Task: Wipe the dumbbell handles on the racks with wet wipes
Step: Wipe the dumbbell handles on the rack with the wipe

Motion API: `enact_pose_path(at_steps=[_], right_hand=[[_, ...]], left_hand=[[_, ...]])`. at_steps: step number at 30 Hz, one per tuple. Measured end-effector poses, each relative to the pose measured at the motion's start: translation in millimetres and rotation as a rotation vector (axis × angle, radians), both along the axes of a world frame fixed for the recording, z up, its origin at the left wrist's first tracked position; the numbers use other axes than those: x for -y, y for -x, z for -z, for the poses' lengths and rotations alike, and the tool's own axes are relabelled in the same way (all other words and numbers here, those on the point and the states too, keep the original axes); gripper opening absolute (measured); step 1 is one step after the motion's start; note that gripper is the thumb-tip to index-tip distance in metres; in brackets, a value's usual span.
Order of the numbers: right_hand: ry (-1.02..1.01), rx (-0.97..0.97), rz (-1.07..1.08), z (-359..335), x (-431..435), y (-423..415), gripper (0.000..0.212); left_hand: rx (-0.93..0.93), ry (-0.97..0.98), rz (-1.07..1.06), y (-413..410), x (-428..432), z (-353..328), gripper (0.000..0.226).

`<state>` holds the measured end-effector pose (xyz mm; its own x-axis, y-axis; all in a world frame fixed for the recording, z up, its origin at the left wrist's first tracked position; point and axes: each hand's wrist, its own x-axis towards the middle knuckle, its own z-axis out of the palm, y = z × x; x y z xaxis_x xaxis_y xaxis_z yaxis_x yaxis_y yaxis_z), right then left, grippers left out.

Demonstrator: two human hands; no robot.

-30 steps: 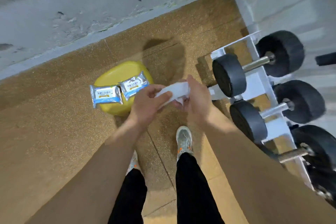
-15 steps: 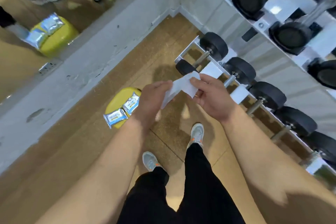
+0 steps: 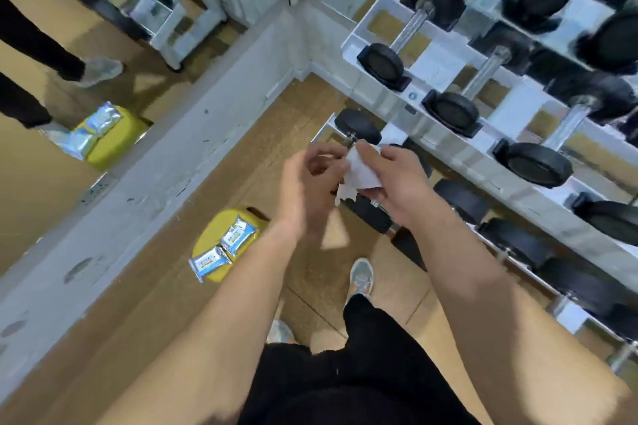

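Note:
A white wet wipe [image 3: 359, 170] is bunched between both hands in front of me, above the floor. My right hand [image 3: 400, 183] grips it with the thumb laid over the top. My left hand [image 3: 305, 183] pinches its left edge with curled fingers. Just beyond the hands stands the white dumbbell rack [image 3: 448, 148]. Its upper tier carries black dumbbells with chrome handles [image 3: 412, 27]. The lower tier's dumbbells [image 3: 355, 124] are partly hidden behind my hands and right forearm.
A yellow stool [image 3: 215, 274] on the brown floor to my left carries two wet wipe packs [image 3: 224, 247]. A grey ledge [image 3: 155, 176] and a mirror above it run along the left. My feet stand close to the rack's lower tier.
My head has tilted up, so more of the rack and mirror shows. The hands have drawn closer together and the wipe is more bunched than half a second ago.

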<state>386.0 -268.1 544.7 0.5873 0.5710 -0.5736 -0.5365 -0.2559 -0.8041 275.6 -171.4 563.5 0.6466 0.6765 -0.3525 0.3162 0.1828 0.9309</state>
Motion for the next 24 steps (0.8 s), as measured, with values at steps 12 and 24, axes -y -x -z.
enact_pose_path(at_steps=[12, 24], right_hand=[[-0.032, 0.107, -0.272, -20.5, 56.8, -121.6, 0.006], [0.015, 0.277, 0.033, -18.8, 31.2, -144.4, 0.02]], left_hand=[[-0.259, -0.092, 0.065, -101.8, 16.0, -15.7, 0.029], [0.0, 0.676, 0.033, -160.2, 14.9, -19.9, 0.039]])
